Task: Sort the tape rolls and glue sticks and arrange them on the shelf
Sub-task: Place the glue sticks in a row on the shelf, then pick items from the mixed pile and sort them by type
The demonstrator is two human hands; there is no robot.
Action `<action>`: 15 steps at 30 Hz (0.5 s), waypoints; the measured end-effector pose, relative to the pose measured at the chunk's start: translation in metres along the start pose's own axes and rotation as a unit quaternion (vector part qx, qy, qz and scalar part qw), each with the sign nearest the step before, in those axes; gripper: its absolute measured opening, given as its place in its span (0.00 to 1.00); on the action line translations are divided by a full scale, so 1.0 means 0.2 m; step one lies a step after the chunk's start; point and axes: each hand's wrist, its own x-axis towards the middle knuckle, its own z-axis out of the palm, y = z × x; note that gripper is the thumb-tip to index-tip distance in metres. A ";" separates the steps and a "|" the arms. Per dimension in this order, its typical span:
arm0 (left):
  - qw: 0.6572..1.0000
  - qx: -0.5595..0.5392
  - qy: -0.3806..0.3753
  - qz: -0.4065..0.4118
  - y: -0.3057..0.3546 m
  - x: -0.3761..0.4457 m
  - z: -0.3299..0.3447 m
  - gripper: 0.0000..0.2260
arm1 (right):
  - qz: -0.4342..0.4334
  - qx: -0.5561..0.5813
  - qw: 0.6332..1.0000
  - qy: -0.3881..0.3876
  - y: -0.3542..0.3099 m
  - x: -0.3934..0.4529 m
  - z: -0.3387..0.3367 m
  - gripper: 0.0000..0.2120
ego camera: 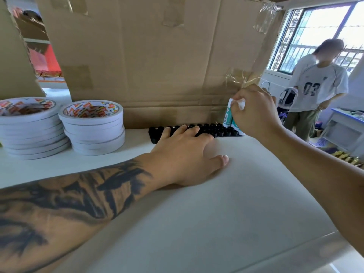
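Pinching the top of a white-and-teal glue stick [228, 117], the right hand [256, 111] is curling its fingers round the cap end while the stick is standing upright at the right end of the black tray [222, 132], against the cardboard wall [157, 56]. Left of that grip, the left hand [185, 152] is lying flat, fingers straight, pressing down on the tray's caps and steadying it on the white shelf [197, 203]. Further left of the tray, two stacks of tape rolls [92, 127] are sitting on the same shelf, well apart from both hands. Judging by looks, the glue stick is being treated as a light, stiff plastic tube, smooth and a little slippery, so a pinch high on the cap seems adequate but may twist; lower on the barrel would likely be surer. The tray looks light enough to slide, hence the flat hand. Tape rolls should be rigid, heavier in stacks, best lifted from the sides.
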 end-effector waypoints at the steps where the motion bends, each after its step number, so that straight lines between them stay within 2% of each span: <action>1: 1.000 -0.001 0.004 0.001 0.00 0.00 0.00 0.35 | 0.001 -0.002 1.000 -0.003 0.00 0.00 0.00 0.09; 5: 0.999 0.007 0.041 0.010 0.01 -0.01 -0.01 0.36 | 0.002 -0.026 0.999 -0.024 -0.01 -0.01 -0.01 0.12; 8: 0.997 0.032 0.071 0.026 0.01 -0.03 -0.04 0.35 | 0.000 -0.050 0.998 -0.037 -0.03 -0.02 -0.03 0.17; 11: 0.994 0.063 0.075 0.038 0.01 -0.12 -0.13 0.34 | -0.011 -0.033 0.999 -0.017 -0.09 -0.02 -0.12 0.19; 15: 0.993 0.055 0.101 0.021 -0.08 -0.43 -0.33 0.31 | -0.112 0.051 0.992 -0.007 -0.32 -0.13 -0.27 0.17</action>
